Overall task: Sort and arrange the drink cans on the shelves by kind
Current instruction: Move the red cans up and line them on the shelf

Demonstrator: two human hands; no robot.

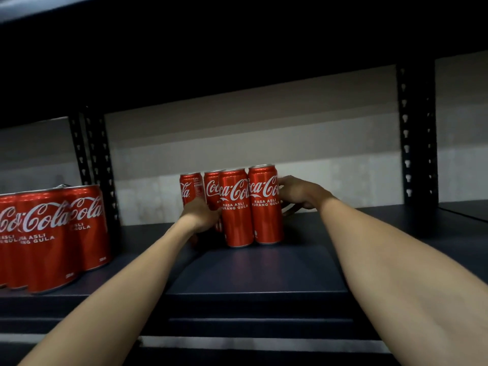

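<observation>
Dim storeroom, pale blotchy wall behind a dark matte metal shelf [264, 268] with perforated black uprights. On it, a cluster of tall slim red aluminium Coca-Cola cans [236, 207] stands upright, two in front touching side by side, at least two more just behind. The left hand [202, 215] curls round the cluster's left flank; the right hand [295, 194] cups the outermost can on the right flank, fingers bent round its back. Both hands clamp the group between them. Judged step: squaring the block. Best done with even inward pressure low on the bodies, since glossy thin-walled cylinders slide easily and tip if pushed high. Well outside the left hand's hold, a second block of identical red cans [52, 233] sits near the shelf edge.
</observation>
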